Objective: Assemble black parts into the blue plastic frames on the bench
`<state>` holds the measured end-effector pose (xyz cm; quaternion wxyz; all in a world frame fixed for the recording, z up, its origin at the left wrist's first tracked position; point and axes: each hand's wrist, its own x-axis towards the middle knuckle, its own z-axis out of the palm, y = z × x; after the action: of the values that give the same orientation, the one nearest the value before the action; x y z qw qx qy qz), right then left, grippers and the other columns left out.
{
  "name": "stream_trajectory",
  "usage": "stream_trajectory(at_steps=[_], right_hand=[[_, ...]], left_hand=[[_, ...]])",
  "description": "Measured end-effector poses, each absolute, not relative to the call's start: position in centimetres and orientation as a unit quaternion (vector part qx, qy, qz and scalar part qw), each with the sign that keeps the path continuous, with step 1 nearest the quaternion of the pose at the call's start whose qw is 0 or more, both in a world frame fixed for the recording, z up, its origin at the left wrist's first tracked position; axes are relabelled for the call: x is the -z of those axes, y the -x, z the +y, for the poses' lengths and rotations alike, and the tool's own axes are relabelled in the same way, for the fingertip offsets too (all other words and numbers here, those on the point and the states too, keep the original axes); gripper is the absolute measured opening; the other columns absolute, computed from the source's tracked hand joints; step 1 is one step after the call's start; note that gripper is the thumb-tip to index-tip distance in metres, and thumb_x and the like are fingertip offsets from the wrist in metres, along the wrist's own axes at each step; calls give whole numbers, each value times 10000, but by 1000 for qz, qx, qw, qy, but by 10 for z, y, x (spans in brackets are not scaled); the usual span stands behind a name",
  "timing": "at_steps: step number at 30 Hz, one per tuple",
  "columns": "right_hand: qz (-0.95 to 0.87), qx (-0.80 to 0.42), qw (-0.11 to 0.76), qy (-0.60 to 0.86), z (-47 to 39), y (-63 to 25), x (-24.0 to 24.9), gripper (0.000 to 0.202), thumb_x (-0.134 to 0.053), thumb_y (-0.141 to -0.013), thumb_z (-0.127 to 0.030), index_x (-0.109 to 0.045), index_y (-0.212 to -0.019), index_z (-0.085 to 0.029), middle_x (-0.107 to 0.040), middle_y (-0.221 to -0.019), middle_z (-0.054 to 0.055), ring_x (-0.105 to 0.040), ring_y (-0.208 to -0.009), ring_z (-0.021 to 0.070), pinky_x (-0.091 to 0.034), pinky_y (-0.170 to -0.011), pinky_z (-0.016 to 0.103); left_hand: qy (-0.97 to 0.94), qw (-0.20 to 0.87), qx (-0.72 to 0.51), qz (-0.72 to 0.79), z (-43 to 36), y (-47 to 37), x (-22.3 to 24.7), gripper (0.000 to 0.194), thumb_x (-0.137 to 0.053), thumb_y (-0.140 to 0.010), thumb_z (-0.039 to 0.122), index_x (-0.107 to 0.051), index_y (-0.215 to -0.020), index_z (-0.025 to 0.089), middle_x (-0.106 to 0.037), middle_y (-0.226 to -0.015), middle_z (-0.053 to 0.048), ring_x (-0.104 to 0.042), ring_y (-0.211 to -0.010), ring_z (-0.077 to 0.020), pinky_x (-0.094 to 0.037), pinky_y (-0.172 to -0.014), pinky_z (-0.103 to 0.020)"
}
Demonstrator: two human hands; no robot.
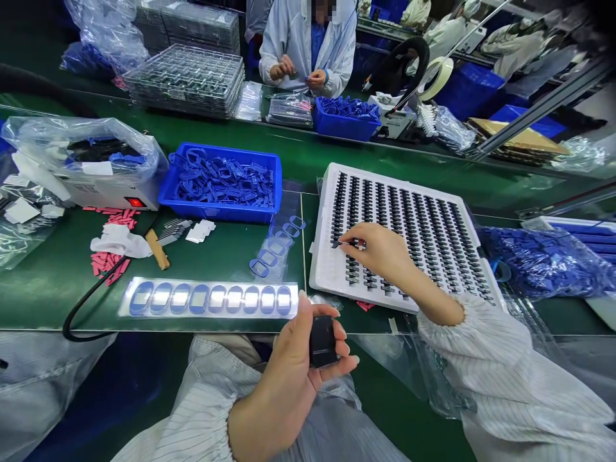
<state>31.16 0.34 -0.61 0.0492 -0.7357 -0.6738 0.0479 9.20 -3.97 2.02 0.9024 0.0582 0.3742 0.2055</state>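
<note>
Left of the white molded tray (323,269), a glossy strip (208,310) bears oval blue-rimmed stickers (199,299). Nearer than the tray, the left hand (289,369) has its fingers curled around a smooth black squarish piece (322,340). Over the tray's left part, the right hand (384,251) pinches a small dark part (335,244) beside rows of ridged black pieces (441,247).

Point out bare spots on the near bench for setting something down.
Bare green bench shows between the blue bin and the label strip, left of the loose oval stickers; another patch lies left of the black cable, along the front edge. Crowded: the right side, with the white tray and bagged blue parts.
</note>
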Motion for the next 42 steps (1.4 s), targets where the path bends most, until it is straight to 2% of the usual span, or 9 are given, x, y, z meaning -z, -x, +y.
stream_trajectory(at_steps=[4, 14, 19, 22, 24, 27, 32, 37, 42], right_hand=[[-678, -29, 19, 734, 11, -307, 10, 157, -534, -827, -209, -689, -857, -209, -675, -931, 24, -596, -867, 207, -367, -535, 274], [-664, -5, -5, 748, 19, -302, 13, 169, -540, -821, -162, -684, -746, -206, -683, -874, 24, -595, -865, 218, -344, -503, 282], [-678, 17, 30, 735, 14, -306, 6, 216, -481, -848, -167, -677, -758, -192, -674, -847, 48, -583, -874, 237, -346, -497, 285], [-677, 7, 80, 732, 9, -309, -18, 202, -509, -848, -251, -681, -750, -208, -674, -837, 50, -585, -813, 231, -357, -508, 294], [-686, -52, 130, 714, 6, -309, -41, 193, -561, -825, -343, -684, -737, -223, -674, -816, 45, -582, -737, 205, -372, -525, 299], [-709, -229, 180, 642, 2, -305, -75, 231, -626, -768, -447, -694, -730, -229, -668, -765, 34, -568, -644, 159, -387, -514, 283], [-709, -450, 140, 525, 6, -287, -104, 196, -673, -737, -395, -711, -733, -203, -661, -708, 9, -556, -594, 114, -404, -510, 244], [-714, -511, 82, 472, 13, -268, -99, 114, -680, -739, -318, -723, -740, -213, -653, -660, -22, -525, -575, 89, -403, -514, 219], [-707, -530, 97, 458, 11, -258, -94, 98, -670, -745, -310, -725, -742, -229, -643, -635, -35, -529, -558, 83, -415, -501, 210]], left_hand=[[-53, 897, -207, 386, -38, -94, -20, 414, -504, -801, 551, -587, -832, 147, -550, -667, 16, -542, -564, -60, -571, -616, -213], [-51, 899, -213, 379, -38, -92, -20, 393, -509, -814, 526, -582, -823, 140, -544, -669, 10, -533, -565, -65, -567, -620, -223], [-64, 899, -205, 381, -38, -90, -18, 408, -509, -804, 548, -582, -830, 148, -545, -691, 11, -533, -583, -66, -565, -646, -228], [-70, 898, -203, 383, -38, -90, -18, 421, -535, -778, 567, -585, -836, 153, -546, -695, 12, -540, -598, -71, -563, -659, -233], [-75, 899, -209, 379, -37, -90, -18, 419, -541, -775, 567, -585, -843, 156, -552, -706, 11, -544, -608, -72, -558, -671, -234], [-83, 903, -213, 365, -35, -90, -20, 420, -546, -772, 569, -589, -857, 160, -568, -721, 6, -557, -623, -79, -552, -671, -234], [-86, 902, -216, 365, -34, -93, -23, 420, -522, -800, 555, -605, -896, 155, -620, -775, -22, -601, -674, -98, -555, -674, -228], [-99, 912, -201, 344, -37, -91, -23, 456, -478, -827, 550, -628, -937, 134, -657, -869, -65, -634, -727, -114, -565, -666, -213], [-93, 934, -212, 272, -43, -84, -23, 393, -594, -768, 515, -651, -844, 134, -640, -756, -23, -615, -649, -84, -566, -624, -186]])
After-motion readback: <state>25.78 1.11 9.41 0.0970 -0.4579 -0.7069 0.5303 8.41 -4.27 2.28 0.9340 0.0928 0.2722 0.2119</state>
